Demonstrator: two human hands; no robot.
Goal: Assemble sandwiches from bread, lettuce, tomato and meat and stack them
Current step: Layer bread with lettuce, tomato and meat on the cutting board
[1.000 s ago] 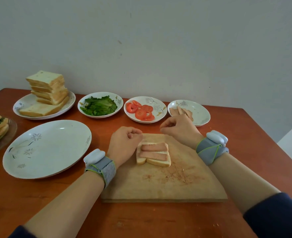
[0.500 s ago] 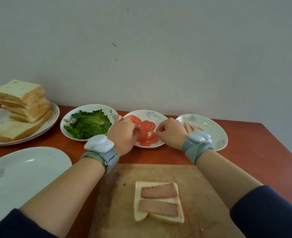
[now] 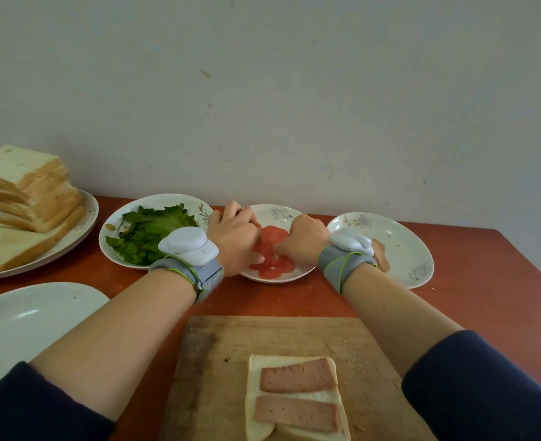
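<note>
Your left hand (image 3: pixel 235 240) and right hand (image 3: pixel 304 238) hover over the tomato slices (image 3: pixel 274 246) on the centre plate (image 3: pixel 278 213), fingers curled down. I cannot tell whether either has a slice. Pinch single slices by the edge, then lay them flat over the meat (image 3: pixel 297 375) on the bread (image 3: pixel 252 386) at lower centre.

Soft, even daylight; faint shadows; wide-angle bowing at edges.

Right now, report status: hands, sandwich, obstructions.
Left hand and right hand on tomato slices, grip hidden. Bread slice on board carries two meat strips, no tomato. Path clear.
</note>
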